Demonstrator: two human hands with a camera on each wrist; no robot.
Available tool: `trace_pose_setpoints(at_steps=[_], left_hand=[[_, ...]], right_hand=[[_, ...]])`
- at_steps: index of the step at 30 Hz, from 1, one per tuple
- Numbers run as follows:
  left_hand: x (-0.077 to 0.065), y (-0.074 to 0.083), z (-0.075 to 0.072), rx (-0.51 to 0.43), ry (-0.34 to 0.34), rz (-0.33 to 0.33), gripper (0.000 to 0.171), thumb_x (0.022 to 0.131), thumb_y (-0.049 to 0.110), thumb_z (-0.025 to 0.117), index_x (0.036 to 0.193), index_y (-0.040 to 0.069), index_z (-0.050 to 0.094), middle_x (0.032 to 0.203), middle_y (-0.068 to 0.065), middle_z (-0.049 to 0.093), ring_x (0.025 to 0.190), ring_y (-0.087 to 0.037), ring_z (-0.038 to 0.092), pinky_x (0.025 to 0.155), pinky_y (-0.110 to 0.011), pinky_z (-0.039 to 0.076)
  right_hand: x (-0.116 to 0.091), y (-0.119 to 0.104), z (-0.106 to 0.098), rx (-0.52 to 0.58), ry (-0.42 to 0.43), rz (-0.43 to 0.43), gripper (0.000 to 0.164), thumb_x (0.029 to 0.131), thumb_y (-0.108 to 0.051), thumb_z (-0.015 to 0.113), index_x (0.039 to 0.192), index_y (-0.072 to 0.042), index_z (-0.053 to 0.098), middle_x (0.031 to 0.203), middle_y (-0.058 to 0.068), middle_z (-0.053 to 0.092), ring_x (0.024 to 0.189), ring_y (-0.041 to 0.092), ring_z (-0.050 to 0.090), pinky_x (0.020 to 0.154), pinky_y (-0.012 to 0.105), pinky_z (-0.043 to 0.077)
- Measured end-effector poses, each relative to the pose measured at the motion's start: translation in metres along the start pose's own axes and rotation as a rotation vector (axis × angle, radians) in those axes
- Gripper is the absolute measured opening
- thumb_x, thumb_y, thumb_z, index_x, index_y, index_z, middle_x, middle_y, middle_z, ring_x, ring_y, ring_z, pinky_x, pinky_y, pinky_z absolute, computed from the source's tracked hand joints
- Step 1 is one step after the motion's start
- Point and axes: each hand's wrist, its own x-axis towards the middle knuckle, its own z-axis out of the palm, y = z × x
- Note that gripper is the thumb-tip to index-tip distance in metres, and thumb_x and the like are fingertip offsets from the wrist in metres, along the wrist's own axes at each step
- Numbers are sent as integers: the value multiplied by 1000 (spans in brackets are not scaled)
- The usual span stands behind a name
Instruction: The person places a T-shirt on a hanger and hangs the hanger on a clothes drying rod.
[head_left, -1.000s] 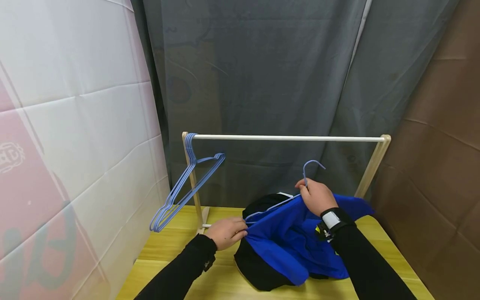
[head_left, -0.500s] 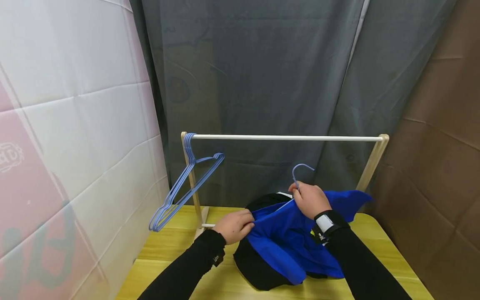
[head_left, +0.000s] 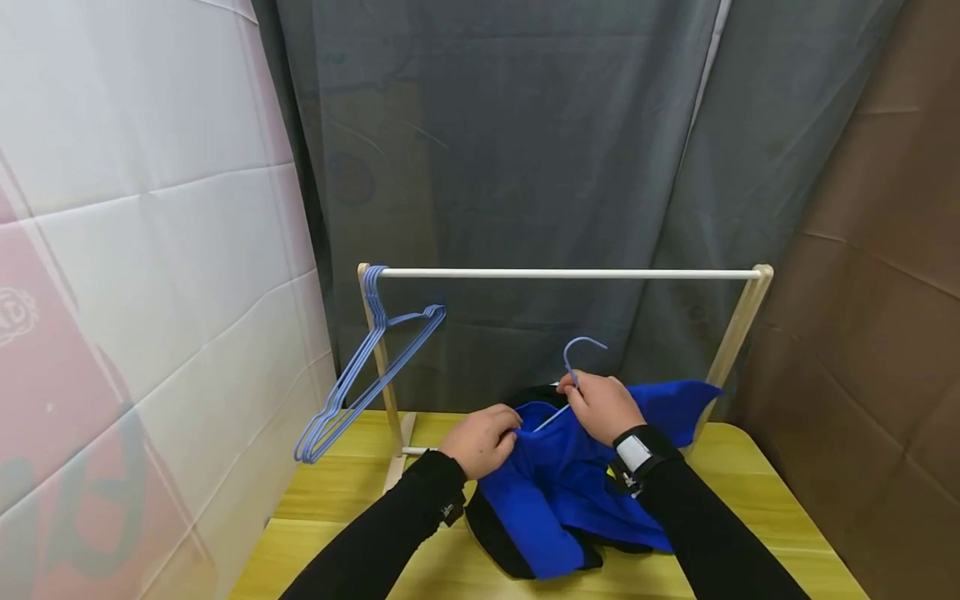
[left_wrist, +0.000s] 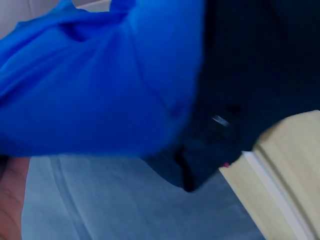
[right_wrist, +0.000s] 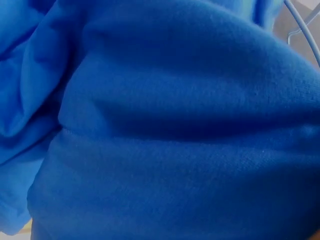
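Observation:
A blue shirt (head_left: 540, 492) lies bunched over a black garment (head_left: 495, 542) in the head view. My right hand (head_left: 603, 407) grips a light blue hanger (head_left: 566, 357) just below its hook, which points up. One arm of the hanger runs down into the shirt's neck opening, its end hidden by cloth. My left hand (head_left: 482, 440) pinches the shirt's edge at that opening. Blue cloth (left_wrist: 100, 90) and black cloth (left_wrist: 255, 60) hang across the left wrist view, with a bit of hand at its lower left. Blue folds (right_wrist: 180, 160) fill most of the right wrist view.
Behind the shirt stands a rack with a white bar (head_left: 570, 273) and wooden legs. Several blue hangers (head_left: 341, 396) hang at its left end. The wooden table (head_left: 315, 517) lies between a pale panel (head_left: 187, 250) and a brown one (head_left: 847, 333).
My right hand has moved left and slightly down with the hanger, whose arm has slid further into the shirt. My left hand has shifted right and up along the shirt's edge.

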Motion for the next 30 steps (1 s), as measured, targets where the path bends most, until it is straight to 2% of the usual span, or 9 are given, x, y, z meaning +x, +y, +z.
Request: trace_pose_setpoints(at_steps=[5, 11, 15, 18, 20, 23, 26, 30], left_hand=[[12, 13, -2, -10, 20, 1, 17, 100, 13, 59, 111, 9, 73, 113, -1, 69, 102, -14, 66, 94, -25, 49], [32, 22, -13, -49, 76, -5, 16, 99, 8, 61, 110, 10, 73, 113, 0, 69, 105, -12, 65, 95, -24, 49], [42, 28, -17, -88, 54, 18, 21, 100, 7, 60, 119, 11, 69, 121, -1, 66, 112, -12, 63, 99, -24, 46], [42, 29, -15, -132, -14, 3, 35, 101, 9, 60, 136, 11, 58, 135, -2, 60, 124, -12, 57, 105, -26, 42], [39, 28, -12, -184, -47, -49, 48, 101, 12, 63, 146, 12, 47, 143, -4, 54, 126, -15, 56, 105, -28, 42], [34, 24, -8, -224, -52, -150, 61, 100, 20, 66, 153, 13, 37, 146, -6, 50, 123, -19, 58, 102, -32, 46], [29, 19, -6, -179, -57, -225, 53, 102, 28, 63, 149, 13, 43, 139, -6, 55, 117, -21, 61, 100, -35, 48], [21, 13, -3, -57, -129, -227, 28, 107, 33, 51, 124, 14, 64, 115, 0, 66, 102, -16, 63, 94, -34, 50]], right_hand=[[1, -7, -1, 12, 6, -5, 19, 104, -19, 54, 105, -14, 72, 102, 1, 75, 88, 26, 70, 82, 47, 52], [4, -14, 0, 88, -1, 3, 18, 104, -21, 56, 106, -13, 72, 99, 1, 73, 86, 23, 69, 78, 45, 53], [6, -17, 1, 122, -7, 1, 18, 105, -20, 55, 107, -13, 71, 97, 0, 72, 85, 20, 68, 79, 44, 54], [6, -17, -1, 140, 12, 20, 17, 105, -18, 54, 108, -12, 70, 98, 2, 72, 87, 21, 68, 80, 45, 53], [4, -15, -2, 152, 14, 37, 18, 105, -19, 54, 110, -12, 70, 100, 3, 72, 90, 23, 68, 81, 46, 53], [2, -11, -4, 168, 7, 54, 19, 106, -20, 54, 111, -11, 69, 104, 6, 72, 95, 25, 68, 84, 48, 52], [1, -7, -5, 176, 12, 64, 19, 106, -22, 53, 110, -12, 69, 106, 5, 73, 97, 25, 68, 85, 48, 51], [0, -2, -6, 178, 42, 81, 19, 106, -24, 54, 108, -14, 69, 104, 3, 73, 95, 24, 67, 84, 47, 50]])
